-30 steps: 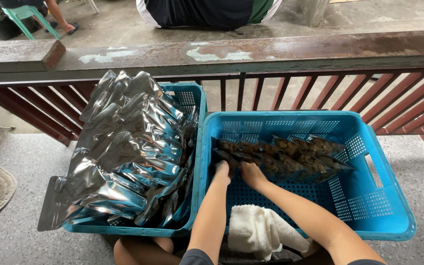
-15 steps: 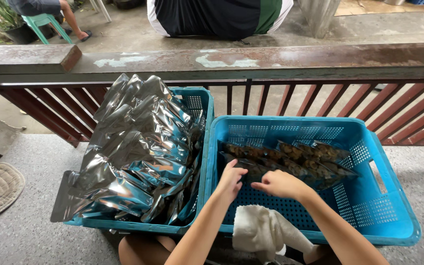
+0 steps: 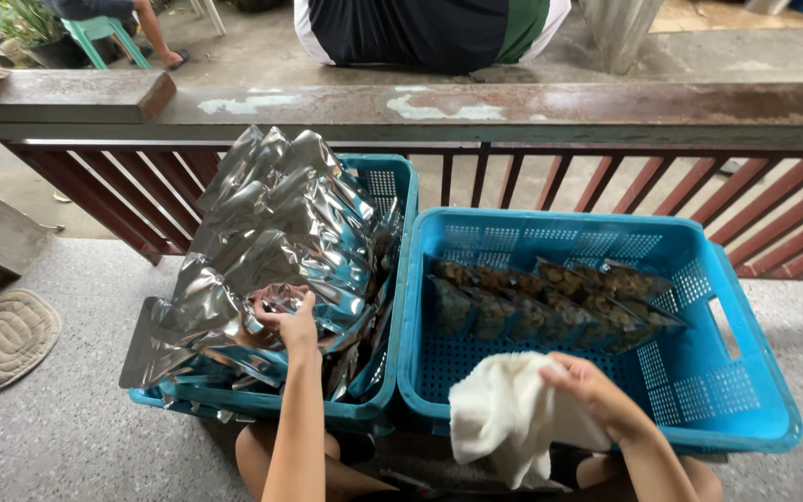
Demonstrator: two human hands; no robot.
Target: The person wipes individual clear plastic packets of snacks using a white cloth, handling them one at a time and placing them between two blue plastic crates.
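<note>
Beyond both crates point(image 3: 745, 390), wooden railing point(image 3: 420, 107).

left hand point(image 3: 292, 321) on silver pouches point(image 3: 271, 232), right hand point(image 3: 592, 395) gripping white cloth point(image 3: 504, 418)

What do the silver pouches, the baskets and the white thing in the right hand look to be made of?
Silver pouches: likely foil laminate, mirror-shiny, creased. Baskets: blue moulded plastic, perforated mesh walls. White cloth: soft fabric, matte, folds limply in the right hand.

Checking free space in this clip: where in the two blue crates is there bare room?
Right crate: bare mesh floor between the row of filled pouches and the near wall, by the white cloth. Left crate: crowded, heaped with silver pouches.
</note>
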